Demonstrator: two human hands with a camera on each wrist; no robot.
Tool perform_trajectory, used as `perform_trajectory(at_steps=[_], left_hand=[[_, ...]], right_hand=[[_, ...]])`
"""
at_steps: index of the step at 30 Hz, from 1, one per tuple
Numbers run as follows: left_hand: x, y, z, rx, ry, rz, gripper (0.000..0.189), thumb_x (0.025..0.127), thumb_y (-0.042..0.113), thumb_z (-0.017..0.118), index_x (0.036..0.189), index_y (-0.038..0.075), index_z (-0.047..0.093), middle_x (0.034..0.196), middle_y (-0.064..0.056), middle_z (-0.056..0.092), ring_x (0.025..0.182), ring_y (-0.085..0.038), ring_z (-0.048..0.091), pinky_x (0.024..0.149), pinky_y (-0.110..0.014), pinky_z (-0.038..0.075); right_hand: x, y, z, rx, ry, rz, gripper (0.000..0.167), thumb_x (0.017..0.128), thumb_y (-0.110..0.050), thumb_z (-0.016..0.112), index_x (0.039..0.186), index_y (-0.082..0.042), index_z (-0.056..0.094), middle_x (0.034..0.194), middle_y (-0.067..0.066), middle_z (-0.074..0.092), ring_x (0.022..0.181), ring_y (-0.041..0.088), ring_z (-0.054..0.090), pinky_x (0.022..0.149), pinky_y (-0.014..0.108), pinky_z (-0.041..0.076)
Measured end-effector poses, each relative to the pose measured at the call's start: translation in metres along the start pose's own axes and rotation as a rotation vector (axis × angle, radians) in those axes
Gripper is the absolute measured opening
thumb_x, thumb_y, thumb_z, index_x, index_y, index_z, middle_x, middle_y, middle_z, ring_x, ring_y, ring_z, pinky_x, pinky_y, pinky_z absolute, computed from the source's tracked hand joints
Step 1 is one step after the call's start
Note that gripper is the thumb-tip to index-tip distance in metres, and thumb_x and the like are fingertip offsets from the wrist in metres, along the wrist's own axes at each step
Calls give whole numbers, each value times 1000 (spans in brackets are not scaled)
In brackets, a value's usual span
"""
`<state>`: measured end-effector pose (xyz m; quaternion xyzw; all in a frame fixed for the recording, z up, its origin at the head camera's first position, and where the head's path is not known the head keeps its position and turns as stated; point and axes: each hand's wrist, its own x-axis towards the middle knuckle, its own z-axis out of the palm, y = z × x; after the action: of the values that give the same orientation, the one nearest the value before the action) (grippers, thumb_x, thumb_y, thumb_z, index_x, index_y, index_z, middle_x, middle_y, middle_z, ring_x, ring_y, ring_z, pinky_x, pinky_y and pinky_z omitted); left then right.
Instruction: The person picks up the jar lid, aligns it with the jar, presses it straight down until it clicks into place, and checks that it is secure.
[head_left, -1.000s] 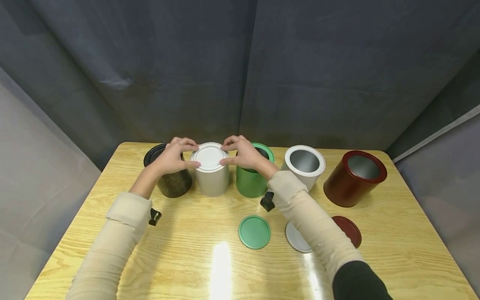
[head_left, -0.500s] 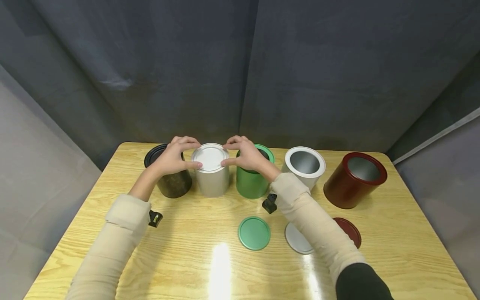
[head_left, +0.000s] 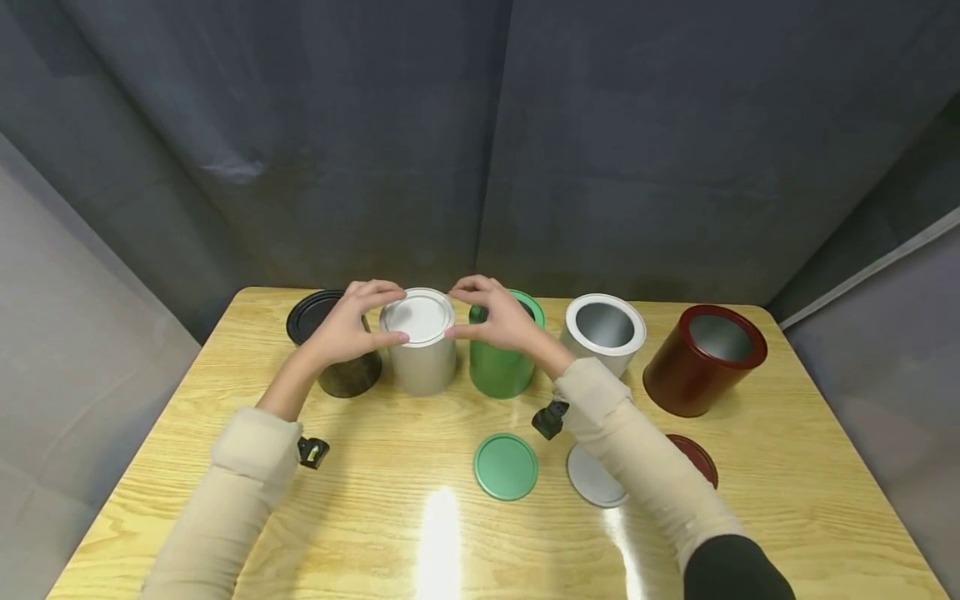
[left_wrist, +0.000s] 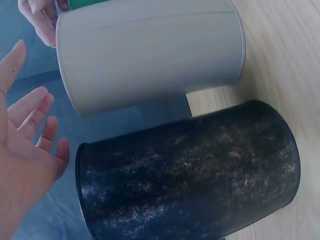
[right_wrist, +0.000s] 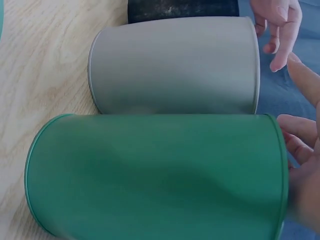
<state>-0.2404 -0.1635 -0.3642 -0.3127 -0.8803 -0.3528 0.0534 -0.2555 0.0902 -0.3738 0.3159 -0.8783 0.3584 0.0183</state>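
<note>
A pale cream can (head_left: 423,371) stands upright at the back of the table, its white lid (head_left: 418,315) seated on top. Either side of the lid are my hands, fingers spread: the left hand (head_left: 354,323) at its left edge, the right hand (head_left: 501,318) at its right. In the left wrist view the left hand (left_wrist: 30,160) shows a gap to the can and holds nothing. The right hand (right_wrist: 306,160) has bare fingers beside the green can (right_wrist: 155,170) in the right wrist view, also with nothing in them. A mottled black can (left_wrist: 190,175) stands left of the cream one.
Right of the green can are an open white-rimmed can (head_left: 600,358) and an open dark red can (head_left: 686,375). A green lid (head_left: 506,467), a white lid (head_left: 592,479) and a red lid (head_left: 693,458) lie in front. A dark curtain (head_left: 480,150) hangs behind the table.
My hands have come slightly away from the white lid, the right one moving a little to the right. The cans and lids keep their places.
</note>
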Motion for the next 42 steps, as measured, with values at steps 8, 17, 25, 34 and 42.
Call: perform_trajectory(at_steps=[8, 17, 25, 34, 42], left_hand=[[-6, 8, 1, 1, 25, 21, 58, 68, 17, 80, 118, -3, 58, 122, -14, 52, 108, -32, 38, 89, -47, 32], [-11, 13, 2, -1, 43, 60, 61, 67, 16, 81, 120, -3, 56, 124, -14, 50, 109, -31, 39, 90, -47, 32], [-14, 17, 6, -6, 65, 115, 67, 64, 18, 82, 122, -2, 55, 124, -14, 49, 111, -31, 39, 92, -47, 30], [-20, 22, 12, -20, 57, 128, 72, 63, 18, 83, 125, -3, 52, 130, -14, 45, 119, -32, 34, 95, -49, 27], [-25, 27, 16, -43, 38, 129, 73, 63, 19, 83, 126, -2, 52, 131, -11, 45, 119, -31, 33, 95, -49, 27]], right_hand=[[-8, -5, -5, 37, 11, -19, 63, 74, -27, 76, 126, 1, 53, 126, 11, 48, 116, 26, 40, 95, 41, 33], [-18, -12, -9, 32, 29, -67, 65, 73, -24, 77, 126, 3, 52, 127, 13, 47, 117, 27, 40, 94, 41, 35], [-26, -12, -12, 46, 62, -133, 66, 70, -19, 79, 124, 7, 52, 125, 16, 47, 117, 27, 42, 95, 40, 34], [-40, -17, -16, 38, 64, -145, 71, 67, -19, 81, 126, 6, 51, 128, 15, 45, 120, 27, 38, 98, 40, 32], [-53, -19, -19, 90, 59, -156, 72, 66, -17, 82, 127, 5, 50, 128, 15, 45, 120, 25, 37, 98, 38, 31]])
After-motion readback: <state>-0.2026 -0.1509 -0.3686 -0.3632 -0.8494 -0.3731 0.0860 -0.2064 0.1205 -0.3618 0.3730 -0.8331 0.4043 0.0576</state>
